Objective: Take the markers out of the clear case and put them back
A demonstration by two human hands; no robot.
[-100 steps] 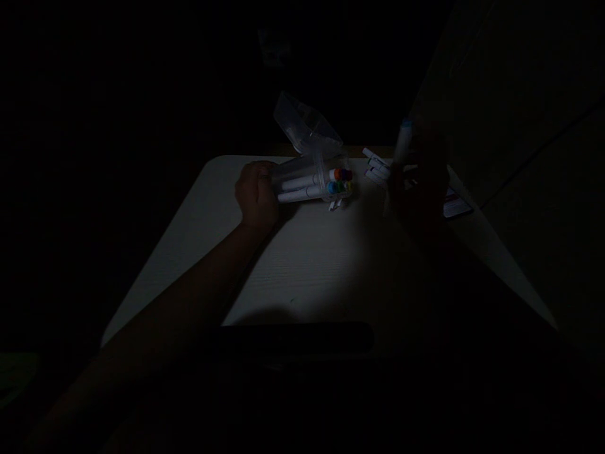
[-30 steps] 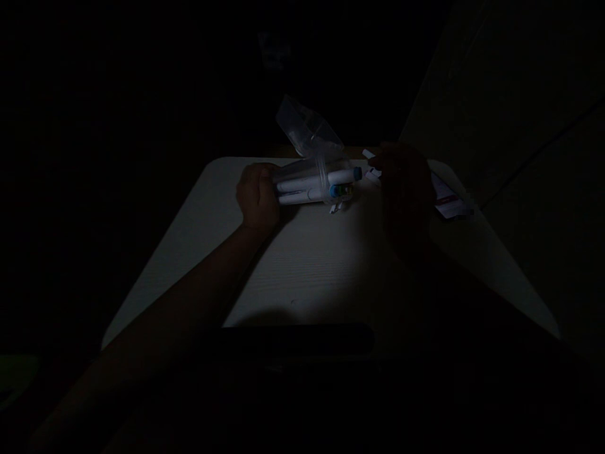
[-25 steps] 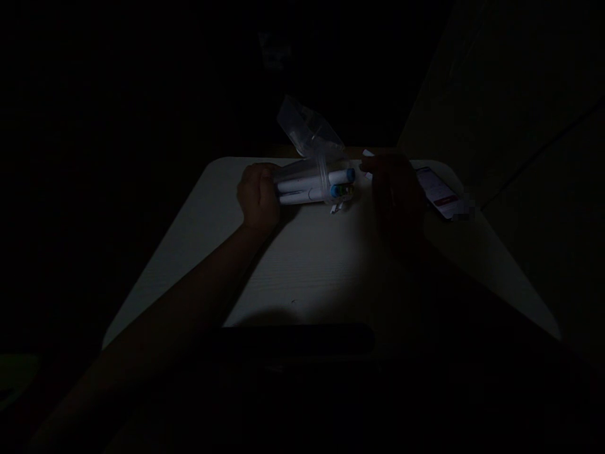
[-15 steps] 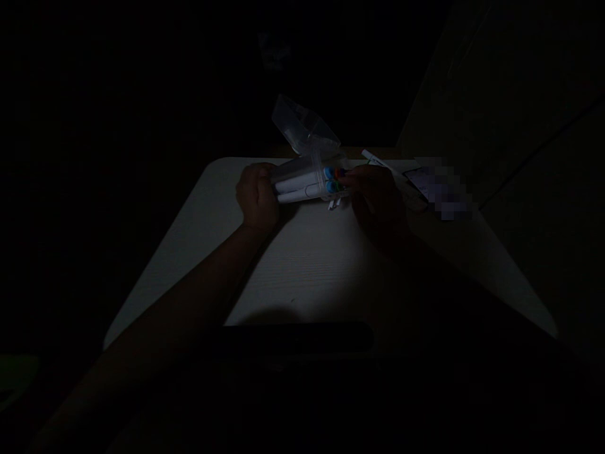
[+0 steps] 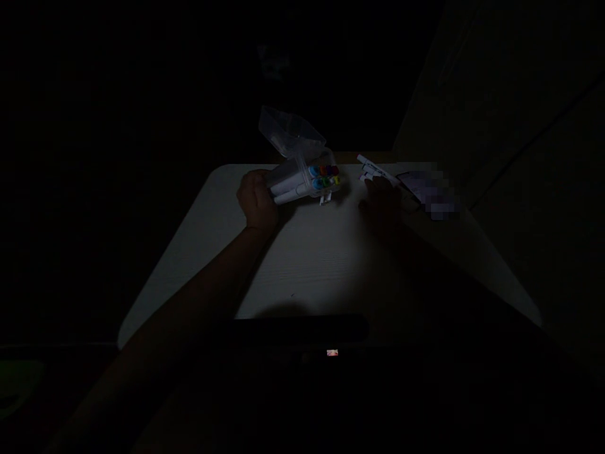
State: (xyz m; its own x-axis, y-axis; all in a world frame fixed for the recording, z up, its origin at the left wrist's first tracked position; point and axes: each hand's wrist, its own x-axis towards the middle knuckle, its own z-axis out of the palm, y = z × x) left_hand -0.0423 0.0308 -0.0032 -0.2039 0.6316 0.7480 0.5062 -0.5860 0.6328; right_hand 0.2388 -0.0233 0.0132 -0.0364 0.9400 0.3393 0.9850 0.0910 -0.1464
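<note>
The scene is very dark. My left hand (image 5: 256, 202) grips the closed end of a clear plastic marker case (image 5: 297, 178) lying on its side on a white table (image 5: 307, 265), its lid (image 5: 288, 129) flipped up behind. Several white markers with coloured caps (image 5: 324, 176) fill the case, caps facing right. My right hand (image 5: 382, 205) lies in shadow to the right of the case, by a few loose white markers (image 5: 373, 170) on the table; whether it holds one cannot be made out.
A flat card or phone (image 5: 428, 189) lies at the table's far right, partly blurred. A dark bar (image 5: 302, 328) runs along the near table edge. Everything beyond the table is black.
My right hand pushed a blue-capped marker into the case, then drew back to the right toward the loose markers. The case has tilted slightly and shifted left.
</note>
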